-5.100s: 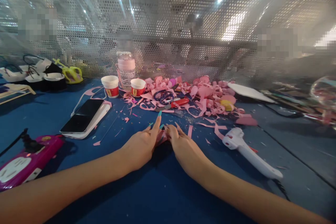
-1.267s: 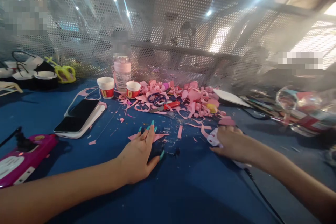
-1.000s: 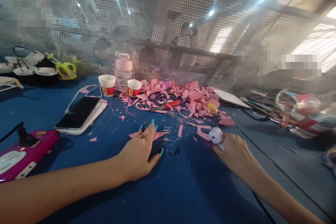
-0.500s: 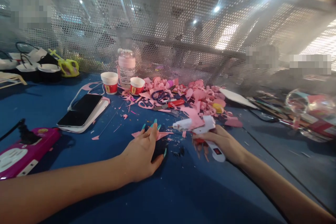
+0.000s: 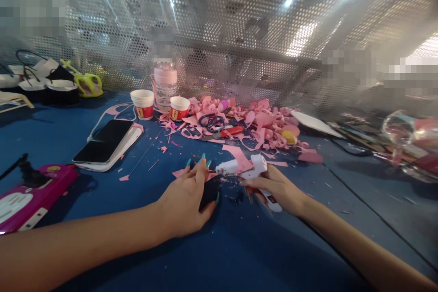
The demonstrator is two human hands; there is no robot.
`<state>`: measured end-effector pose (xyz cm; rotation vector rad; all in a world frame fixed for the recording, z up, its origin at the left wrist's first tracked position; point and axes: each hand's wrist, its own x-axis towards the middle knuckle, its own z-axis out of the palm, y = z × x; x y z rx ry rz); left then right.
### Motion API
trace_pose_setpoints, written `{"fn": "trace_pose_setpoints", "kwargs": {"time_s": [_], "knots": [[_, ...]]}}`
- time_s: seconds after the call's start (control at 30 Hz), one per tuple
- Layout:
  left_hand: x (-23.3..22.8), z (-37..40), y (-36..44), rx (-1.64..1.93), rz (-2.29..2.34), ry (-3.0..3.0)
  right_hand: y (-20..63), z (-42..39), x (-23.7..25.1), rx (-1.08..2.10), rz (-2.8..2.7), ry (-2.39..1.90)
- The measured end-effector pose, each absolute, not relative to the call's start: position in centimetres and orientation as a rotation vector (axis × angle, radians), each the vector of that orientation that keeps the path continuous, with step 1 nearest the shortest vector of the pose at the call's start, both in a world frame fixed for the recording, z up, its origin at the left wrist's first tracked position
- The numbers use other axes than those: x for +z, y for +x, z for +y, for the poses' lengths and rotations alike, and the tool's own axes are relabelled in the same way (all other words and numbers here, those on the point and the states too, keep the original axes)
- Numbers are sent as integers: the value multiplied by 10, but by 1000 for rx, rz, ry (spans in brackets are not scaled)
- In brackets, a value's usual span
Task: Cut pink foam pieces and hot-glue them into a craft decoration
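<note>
Right hand: the right hand (image 5: 278, 188) is wrapped around the handle of a white glue gun (image 5: 249, 172), fingers closed on the grip, just above the bench.
Glue gun: its barrel points left toward the left hand's fingertips; the nozzle tip sits just beside the pink paper piece; a small red mark shows on the handle below the fingers.
Left hand: the left hand (image 5: 186, 198) lies palm down, fingers spread flat and holding nothing, teal nails pressing on a pink paper piece (image 5: 181, 173); the thumb stretches out to the right.
Pink paper piece: flat on the bench under the left fingertips, with a dark patch beside it that is too blurred to make out.
Bench: blue surface (image 5: 239, 255), dotted with small pink offcuts around both hands.
Scrap pile: a heap of pink paper scraps (image 5: 260, 125) lies beyond the hands, with purple-handled scissors (image 5: 210, 122) and a red-handled cutter (image 5: 227, 132) resting on its near edge.
Cups: two small red-and-white paper cups (image 5: 143, 104) stand left of the pile, a clear bottle with a pink lid (image 5: 165, 83) between and behind them.
Phone: a dark-screened phone (image 5: 104, 141) lies on a white slab, well left of the left hand.
Far left: a magenta power strip (image 5: 30, 196) at the bench edge.
Back: a perforated metal screen (image 5: 222, 32) closes off the bench.
</note>
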<state>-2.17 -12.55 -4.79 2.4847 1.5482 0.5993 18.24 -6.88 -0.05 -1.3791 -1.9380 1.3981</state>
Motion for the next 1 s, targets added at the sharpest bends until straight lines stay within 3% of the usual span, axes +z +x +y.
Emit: {"fn": "trace_pose_setpoints", "kwargs": {"time_s": [1.0], "knots": [[-44, -126, -21, 493, 1591, 2494, 201, -72, 9, 1296, -1892, -1458]]}}
